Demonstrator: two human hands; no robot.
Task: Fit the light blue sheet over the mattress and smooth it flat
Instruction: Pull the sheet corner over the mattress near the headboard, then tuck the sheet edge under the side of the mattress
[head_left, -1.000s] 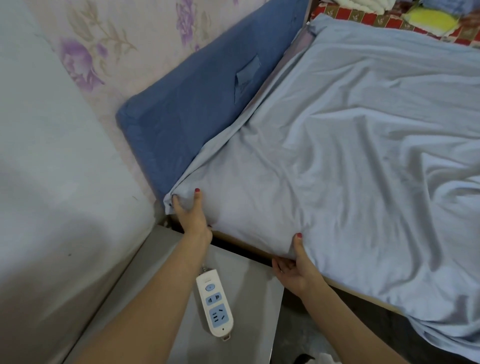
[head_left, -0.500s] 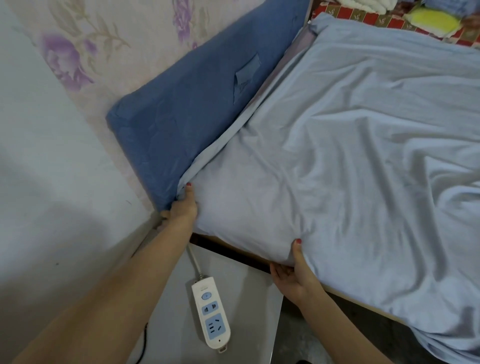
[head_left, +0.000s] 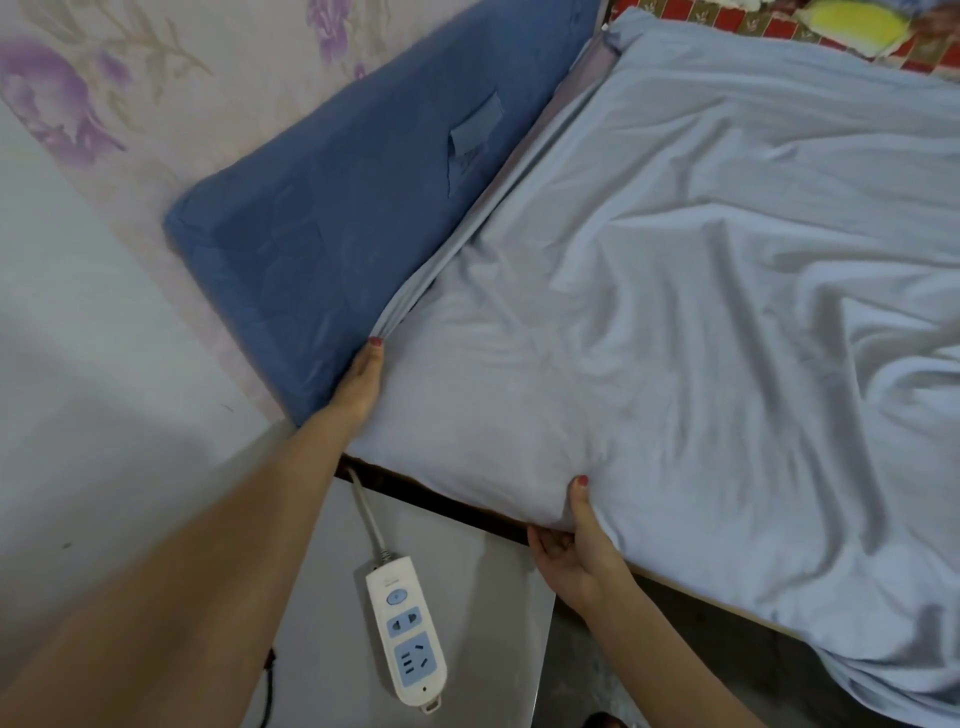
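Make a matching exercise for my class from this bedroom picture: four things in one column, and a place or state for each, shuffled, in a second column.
Things:
1. power strip
2. dark blue headboard cushion
3. light blue sheet
4. yellow cloth

Descriptions:
A. wrinkled, spread over the mattress
B. lying on the grey bedside surface
C. at the far top edge of the view
D. leaning against the floral wall

Pairs: 1-B, 2-D, 3-A, 4-C

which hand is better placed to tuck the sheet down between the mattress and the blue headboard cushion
Left. The left hand already sits at the gap beside the blue cushion, touching the sheet. The right hand grips the side edge.
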